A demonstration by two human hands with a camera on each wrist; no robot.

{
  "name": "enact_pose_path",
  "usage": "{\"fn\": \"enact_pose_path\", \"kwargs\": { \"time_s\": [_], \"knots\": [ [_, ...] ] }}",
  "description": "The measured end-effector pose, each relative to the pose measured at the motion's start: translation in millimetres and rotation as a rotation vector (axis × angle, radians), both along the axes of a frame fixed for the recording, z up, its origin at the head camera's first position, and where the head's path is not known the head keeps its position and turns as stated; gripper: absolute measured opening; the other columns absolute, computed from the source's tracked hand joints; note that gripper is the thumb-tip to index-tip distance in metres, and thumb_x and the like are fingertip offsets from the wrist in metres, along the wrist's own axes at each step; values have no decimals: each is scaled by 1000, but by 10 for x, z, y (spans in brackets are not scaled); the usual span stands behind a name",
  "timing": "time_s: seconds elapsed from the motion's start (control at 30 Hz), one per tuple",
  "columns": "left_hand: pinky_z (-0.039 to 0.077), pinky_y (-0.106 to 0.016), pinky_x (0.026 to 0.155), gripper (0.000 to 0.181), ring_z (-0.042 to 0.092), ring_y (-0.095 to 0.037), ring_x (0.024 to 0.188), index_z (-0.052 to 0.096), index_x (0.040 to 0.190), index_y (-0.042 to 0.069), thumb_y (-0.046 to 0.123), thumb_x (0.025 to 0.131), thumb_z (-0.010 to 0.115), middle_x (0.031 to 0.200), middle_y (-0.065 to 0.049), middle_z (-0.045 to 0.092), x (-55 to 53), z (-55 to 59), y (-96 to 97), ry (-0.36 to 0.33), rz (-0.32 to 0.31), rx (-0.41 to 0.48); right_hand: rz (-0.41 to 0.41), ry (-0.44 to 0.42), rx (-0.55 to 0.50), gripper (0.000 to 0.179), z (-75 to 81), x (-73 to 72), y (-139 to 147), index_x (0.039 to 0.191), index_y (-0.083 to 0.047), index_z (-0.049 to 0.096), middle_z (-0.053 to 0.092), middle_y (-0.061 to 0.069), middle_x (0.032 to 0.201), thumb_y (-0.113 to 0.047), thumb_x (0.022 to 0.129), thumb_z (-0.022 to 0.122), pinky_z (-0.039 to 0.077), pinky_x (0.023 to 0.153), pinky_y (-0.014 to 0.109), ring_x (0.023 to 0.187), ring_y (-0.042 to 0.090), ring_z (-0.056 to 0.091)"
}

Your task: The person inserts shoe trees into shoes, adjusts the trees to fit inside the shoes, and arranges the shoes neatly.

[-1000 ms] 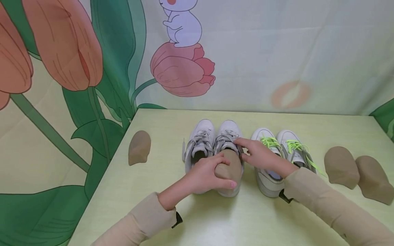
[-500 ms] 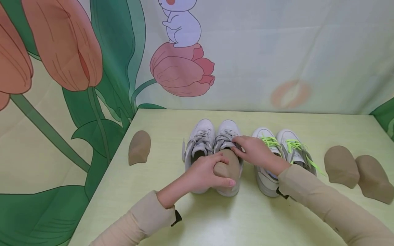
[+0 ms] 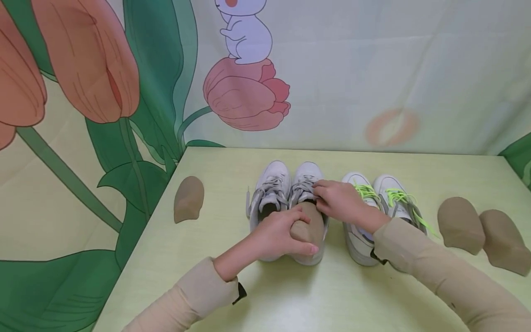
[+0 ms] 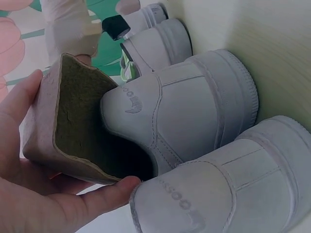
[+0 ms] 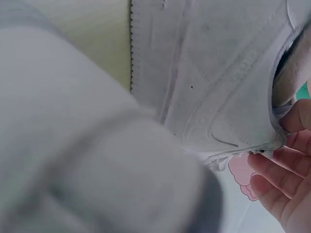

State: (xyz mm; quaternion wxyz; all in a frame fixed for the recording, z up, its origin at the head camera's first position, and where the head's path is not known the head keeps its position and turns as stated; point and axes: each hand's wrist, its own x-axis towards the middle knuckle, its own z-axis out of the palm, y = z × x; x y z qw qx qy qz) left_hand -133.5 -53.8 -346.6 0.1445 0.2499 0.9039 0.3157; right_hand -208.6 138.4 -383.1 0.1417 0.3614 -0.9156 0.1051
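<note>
A pair of white sneakers with grey laces stands mid-table, toes away from me. In the head view, a brown molded shoe insert (image 3: 316,221) sits partway in the opening of the pair's right sneaker (image 3: 308,172). My left hand (image 3: 279,234) grips that insert from the heel side, thumb below and fingers above. The left wrist view shows the insert (image 4: 41,133) is hollow, its open end facing back beside the heel (image 4: 189,102). With thumb and fingers, my right hand (image 3: 338,200) pinches the sneaker's collar edge by the laces; the right wrist view shows this sneaker's side (image 5: 209,82).
Left of it is the matching sneaker (image 3: 275,173). White sneakers with neon-green laces (image 3: 398,196) stand to the right, partly behind my right forearm. One brown insert (image 3: 188,198) lies at left, and two more brown inserts (image 3: 460,226) at far right. A printed cloth (image 3: 332,78) hangs behind the table.
My right hand has shifted slightly left along the sneaker's collar, and its fingers have closed into a pinch there. The left hand and the insert have barely moved.
</note>
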Motion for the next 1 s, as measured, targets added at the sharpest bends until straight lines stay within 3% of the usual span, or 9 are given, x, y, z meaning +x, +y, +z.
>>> {"fn": "enact_pose_path", "kwargs": {
  "time_s": [0.23, 0.43, 0.67, 1.0],
  "knots": [
    [44, -24, 78, 59, 55, -14, 97, 55, 114, 14, 48, 68, 69, 113, 2, 57, -21, -32, 51, 48, -46, -29, 11, -1, 3, 4, 26, -42, -10, 74, -11, 55, 55, 0, 78, -7, 73, 55, 35, 44, 24, 57, 11, 43],
    [44, -26, 78, 57, 55, -15, 98, 56, 113, 16, 49, 68, 68, 117, 2, 55, -23, -42, 81, 64, -35, -33, 25, -14, -6, 6, 37, -62, -10, 71, -12, 51, 48, -2, 66, -7, 72, 54, 33, 45, 24, 54, 10, 39],
    [44, -24, 76, 56, 55, -13, 96, 56, 112, 17, 48, 68, 69, 110, 5, 57, -50, -52, 123, 59, -5, -24, 40, -55, -8, 5, 34, -88, 5, 73, -11, 53, 49, -2, 66, -6, 73, 53, 35, 49, 25, 56, 9, 40],
    [44, -24, 77, 56, 56, -15, 96, 56, 112, 16, 49, 69, 68, 112, 6, 55, -91, -67, 131, 94, -19, -45, 10, -160, -52, 6, -6, -103, 19, 80, -12, 55, 51, -2, 73, -9, 79, 50, 37, 55, 25, 62, 11, 43]
  ]
}}
